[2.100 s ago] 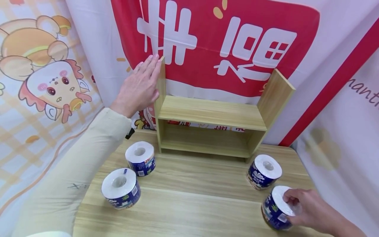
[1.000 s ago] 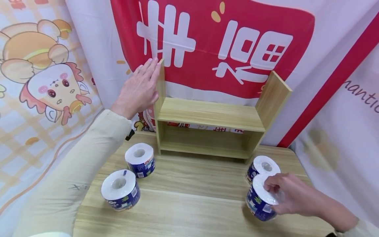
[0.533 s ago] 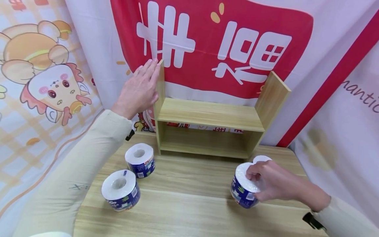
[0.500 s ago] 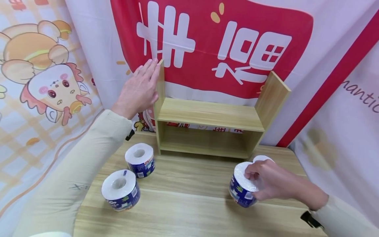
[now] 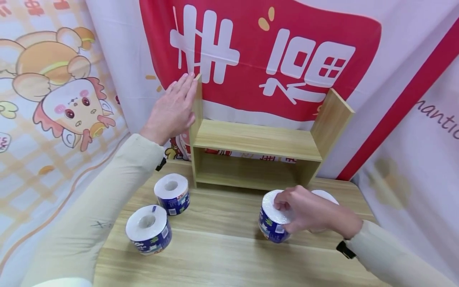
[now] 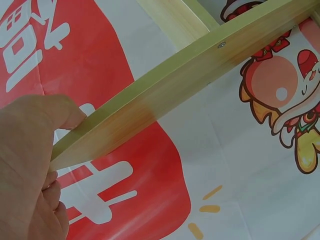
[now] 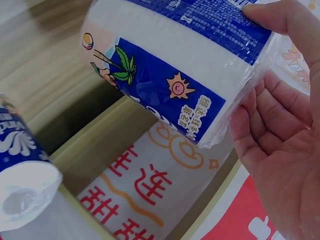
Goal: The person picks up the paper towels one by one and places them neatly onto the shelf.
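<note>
My left hand [image 5: 172, 113] holds the top of the left side panel of a small wooden shelf [image 5: 256, 137]. In the left wrist view the thumb lies on one side of the panel [image 6: 150, 95], the other fingers on the far side. With my right hand [image 5: 305, 209] I grip a toilet roll [image 5: 272, 225] in a blue printed wrapper, fingertips at its core hole and thumb on its side. The right wrist view shows clear film round this roll [image 7: 165, 75]. I cannot tell whether its base touches the table.
Behind my right hand a toilet roll [image 5: 324, 195] is partly hidden. Two more rolls, a rear one [image 5: 172, 195] and a nearer one [image 5: 148, 233], stand on the left of the wooden table [image 5: 215, 259]. A printed cloth [image 5: 251, 91] hangs behind the shelf.
My right hand has brought the toilet roll from the front right leftward and back, to before the shelf's right part. The left hand keeps its place on the panel.
</note>
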Tool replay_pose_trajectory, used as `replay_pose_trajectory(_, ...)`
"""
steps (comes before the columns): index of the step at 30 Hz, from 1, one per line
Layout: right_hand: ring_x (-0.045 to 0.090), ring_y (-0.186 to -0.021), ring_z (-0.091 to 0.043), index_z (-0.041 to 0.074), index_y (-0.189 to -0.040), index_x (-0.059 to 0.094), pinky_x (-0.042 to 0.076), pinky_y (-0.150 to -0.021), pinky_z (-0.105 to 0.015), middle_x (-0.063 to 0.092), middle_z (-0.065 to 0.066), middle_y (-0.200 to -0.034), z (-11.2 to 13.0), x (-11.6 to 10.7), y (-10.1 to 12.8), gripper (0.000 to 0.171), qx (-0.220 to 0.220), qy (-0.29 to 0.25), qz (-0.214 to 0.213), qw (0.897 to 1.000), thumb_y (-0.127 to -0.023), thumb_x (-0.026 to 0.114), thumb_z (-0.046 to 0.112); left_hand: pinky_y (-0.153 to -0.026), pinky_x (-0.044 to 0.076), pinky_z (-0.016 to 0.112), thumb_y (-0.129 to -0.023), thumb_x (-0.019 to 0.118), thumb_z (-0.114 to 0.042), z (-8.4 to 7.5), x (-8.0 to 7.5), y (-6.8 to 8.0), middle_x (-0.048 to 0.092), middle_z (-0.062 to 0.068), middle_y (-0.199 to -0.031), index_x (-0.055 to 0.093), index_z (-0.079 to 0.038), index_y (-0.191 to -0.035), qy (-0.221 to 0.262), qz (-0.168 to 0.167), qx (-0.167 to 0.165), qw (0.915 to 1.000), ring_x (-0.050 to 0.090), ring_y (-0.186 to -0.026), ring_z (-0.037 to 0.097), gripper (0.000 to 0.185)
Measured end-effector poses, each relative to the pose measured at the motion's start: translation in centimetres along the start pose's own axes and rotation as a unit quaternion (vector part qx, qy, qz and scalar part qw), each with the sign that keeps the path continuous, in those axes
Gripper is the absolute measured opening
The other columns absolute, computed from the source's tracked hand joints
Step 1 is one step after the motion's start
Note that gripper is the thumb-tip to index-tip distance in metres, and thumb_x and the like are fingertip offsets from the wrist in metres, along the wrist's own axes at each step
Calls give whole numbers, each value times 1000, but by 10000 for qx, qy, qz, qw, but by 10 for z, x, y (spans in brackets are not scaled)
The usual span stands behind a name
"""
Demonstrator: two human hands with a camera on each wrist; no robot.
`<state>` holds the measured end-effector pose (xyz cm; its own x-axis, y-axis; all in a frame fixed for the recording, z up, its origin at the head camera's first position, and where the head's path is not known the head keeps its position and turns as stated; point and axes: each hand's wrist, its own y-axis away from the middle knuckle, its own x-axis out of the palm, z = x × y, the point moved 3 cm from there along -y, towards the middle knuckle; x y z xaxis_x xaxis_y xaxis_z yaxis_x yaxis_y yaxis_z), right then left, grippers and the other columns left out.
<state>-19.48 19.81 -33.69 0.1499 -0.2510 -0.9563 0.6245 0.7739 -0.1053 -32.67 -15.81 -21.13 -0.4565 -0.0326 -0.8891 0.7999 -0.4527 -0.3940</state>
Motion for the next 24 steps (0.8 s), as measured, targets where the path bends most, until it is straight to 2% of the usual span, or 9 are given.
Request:
replay_pose_trajectory(4,53,-73,-2,16,-90,66,47,-62,-14,60,10,-78,1,1,-12,32,-153,61,-54,9998,-67,88,22,-135,18,52,-100,62,-22,0,0,-1,9,23,-177,7,2,-168,55,-24,-34,10000,11,-166,39,91)
replay_pose_trajectory(14,56,-76,-6,15,-94,67,50,-64,-15,63,8,-81,2,-3,-35,35,-195,136,53,9997,-70,90,25,-134,19,53,-99,65,-22,1,1,1,11,23,-177,8,1,-168,157,-30,-73,9998,12,-166,39,93)
replay_pose_trajectory(24,59,-80,-8,13,-99,68,54,-67,-17,66,5,-86,6,-7,-56,39,-61,101,166,9998,-72,93,26,-135,19,52,-98,66,-22,0,2,0,9,20,-178,8,0,-169,300,-61,-92,9995,10,-167,38,94)
